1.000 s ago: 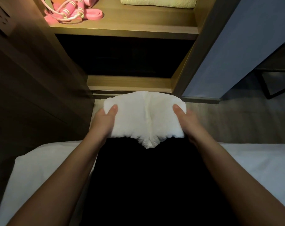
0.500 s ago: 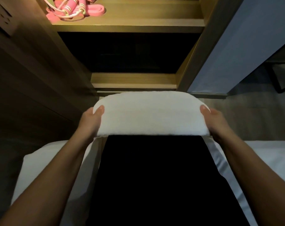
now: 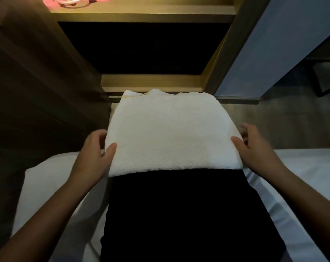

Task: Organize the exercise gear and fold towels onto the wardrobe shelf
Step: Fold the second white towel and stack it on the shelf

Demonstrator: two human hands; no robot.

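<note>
Wardrobe (image 3: 226, 53): open in front of the person; a lit shelf (image 3: 145, 16) runs across the top of the view, with a dark compartment below it and a low ledge at the base.
Sliding door (image 3: 273, 44): a grey panel standing to the right of the opening.
Bed (image 3: 47, 186): white sheet on both sides of the lower view.
Black cloth (image 3: 179, 214): a dark band down the middle of the bed, and the towel's near edge lies over its far end.
Towel (image 3: 166, 133): white and folded into a broad rectangle, spread between the two hands, with its far edge reaching toward the wardrobe base. I cannot tell whether it rests flat or is partly lifted.
Step in hand: judged as squaring the fold before the next one.
Left hand (image 3: 92, 156): grips the towel's left edge, thumb on top and fingers curled at the side.
Right hand (image 3: 258, 152): grips the right edge, thumb on top. The fingers beyond are blurred.
Doing it well: pull both sides evenly so the cloth goes taut without skewing. Match the layers before creasing, then smooth from the middle outward.
Far edge: wavy, the layers not quite aligned, so it likely needs tidying first.
Pink gear (image 3: 66, 0): already on the lit shelf, at its left end. The folded towel would probably go beside it.
</note>
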